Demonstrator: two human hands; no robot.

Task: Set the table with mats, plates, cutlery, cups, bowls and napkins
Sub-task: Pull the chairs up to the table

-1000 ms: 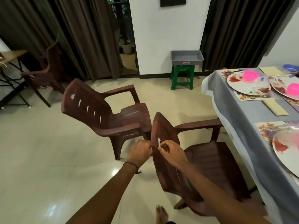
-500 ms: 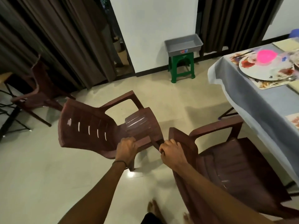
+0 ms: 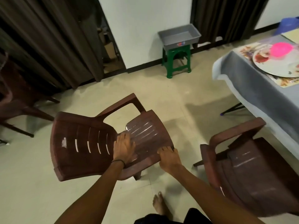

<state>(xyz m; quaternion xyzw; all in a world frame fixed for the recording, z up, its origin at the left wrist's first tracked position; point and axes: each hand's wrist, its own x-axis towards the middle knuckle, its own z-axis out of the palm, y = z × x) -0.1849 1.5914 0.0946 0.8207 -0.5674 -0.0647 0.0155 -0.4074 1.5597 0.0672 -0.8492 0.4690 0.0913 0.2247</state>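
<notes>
The plate (image 3: 275, 68) sits on its patterned mat (image 3: 284, 82) at the corner of the surface (image 3: 252, 88), far off to my right, with the pink bowl (image 3: 282, 50) standing on the plate. All of it is on the grey cloth, well apart from me. A brown plastic chair (image 3: 252, 172) stands just beside that surface, its seat towards the cloth.

Both arms reach forward and down to the other brown chair (image 3: 77, 143), the one with the slatted back, out on the floor (image 3: 32, 183). My left grip (image 3: 124, 147) lies palm down where the seat meets the back. Its fingers are spread and fairly straight, resting flat on the plastic, and a black band (image 3: 119, 161) circles the wrist. My right grip (image 3: 169, 157) is at the front corner of the seat, knuckles up, fingers curled over the edge and clamped on it. My bare foot (image 3: 159, 206) shows below, between the two chairs.

Further out, a green stool (image 3: 177, 62) stands against the white wall with a grey tray (image 3: 179, 36) on top. Dark curtains (image 3: 48, 46) hang to the left, and a third chair (image 3: 14, 97) stands at the left edge.
</notes>
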